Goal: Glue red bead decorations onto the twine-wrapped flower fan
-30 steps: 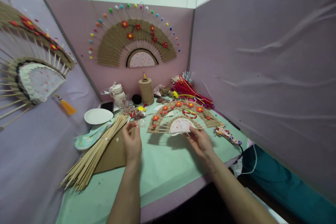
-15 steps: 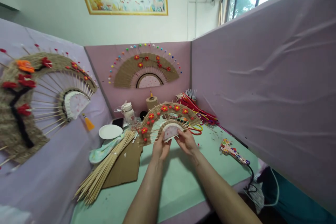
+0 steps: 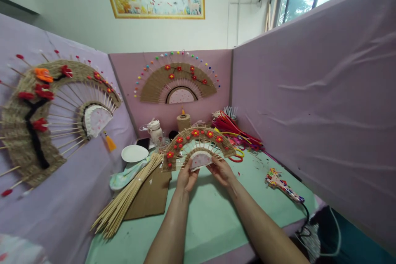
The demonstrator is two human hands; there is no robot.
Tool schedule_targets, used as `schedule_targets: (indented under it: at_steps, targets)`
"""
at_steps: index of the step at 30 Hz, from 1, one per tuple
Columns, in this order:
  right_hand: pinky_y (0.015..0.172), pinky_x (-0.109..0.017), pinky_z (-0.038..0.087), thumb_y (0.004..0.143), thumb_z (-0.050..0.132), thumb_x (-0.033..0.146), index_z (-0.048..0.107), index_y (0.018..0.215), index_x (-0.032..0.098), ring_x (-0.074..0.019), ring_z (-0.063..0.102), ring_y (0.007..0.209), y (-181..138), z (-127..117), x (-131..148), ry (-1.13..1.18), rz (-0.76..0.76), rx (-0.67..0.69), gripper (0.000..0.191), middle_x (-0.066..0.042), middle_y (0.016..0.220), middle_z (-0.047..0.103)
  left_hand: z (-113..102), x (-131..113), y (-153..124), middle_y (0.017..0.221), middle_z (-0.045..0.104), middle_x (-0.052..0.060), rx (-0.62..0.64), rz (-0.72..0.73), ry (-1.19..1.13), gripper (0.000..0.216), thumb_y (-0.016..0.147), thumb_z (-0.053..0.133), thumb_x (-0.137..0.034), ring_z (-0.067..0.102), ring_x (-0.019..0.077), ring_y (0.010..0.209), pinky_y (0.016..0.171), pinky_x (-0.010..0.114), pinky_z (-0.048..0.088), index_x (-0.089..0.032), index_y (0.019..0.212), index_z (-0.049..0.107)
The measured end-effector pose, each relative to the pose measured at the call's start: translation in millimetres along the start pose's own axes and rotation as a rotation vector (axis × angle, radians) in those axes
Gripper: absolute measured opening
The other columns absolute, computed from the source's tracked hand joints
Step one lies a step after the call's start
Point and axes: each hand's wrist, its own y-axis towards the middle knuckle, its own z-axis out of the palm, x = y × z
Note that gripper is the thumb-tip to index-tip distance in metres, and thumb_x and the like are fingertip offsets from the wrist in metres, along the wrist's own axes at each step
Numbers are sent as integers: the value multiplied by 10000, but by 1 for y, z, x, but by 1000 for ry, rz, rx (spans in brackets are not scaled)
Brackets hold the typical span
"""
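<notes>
I hold a small jute fan (image 3: 198, 142) upright above the green table (image 3: 210, 218). It has thin stick ribs, red flowers along its woven arc and a pale pink half-round base. My left hand (image 3: 186, 176) grips the base's left corner. My right hand (image 3: 220, 170) grips the base's right corner. Both hands have fingers closed on the fan's lower edge.
A bundle of bamboo sticks (image 3: 128, 198) lies over brown cardboard (image 3: 151, 196) on the left. A white plate (image 3: 134, 153), a jute spool (image 3: 183, 122), red pipe cleaners (image 3: 235, 132) and a colourful glue gun (image 3: 283, 185) sit around. Finished fans (image 3: 177, 80) hang on the purple partitions.
My left hand left the table and joined the right on the fan. Both lifted it from lying flat to upright. The camera tilted upward.
</notes>
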Motion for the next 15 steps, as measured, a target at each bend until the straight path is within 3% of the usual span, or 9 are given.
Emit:
schedule_targets:
  at_steps: [9, 15]
  targets:
    - [778, -278, 556, 620, 839, 319, 666, 845, 223, -143, 684, 805, -1, -3, -1, -78, -36, -85, 300, 1, 896, 741, 0, 3, 3, 895, 732, 54, -39, 5, 2, 158, 816, 619, -61, 694, 141, 779, 764, 273, 565, -146, 940, 668]
    - [704, -263, 549, 637, 814, 359, 623, 868, 205, -143, 674, 761, 4, -14, -10, -239, -150, -279, 338, -12, 846, 703, 2, 2, 6, 811, 724, 54, -169, 22, -44, 128, 843, 572, -47, 690, 125, 695, 675, 233, 569, -121, 907, 654]
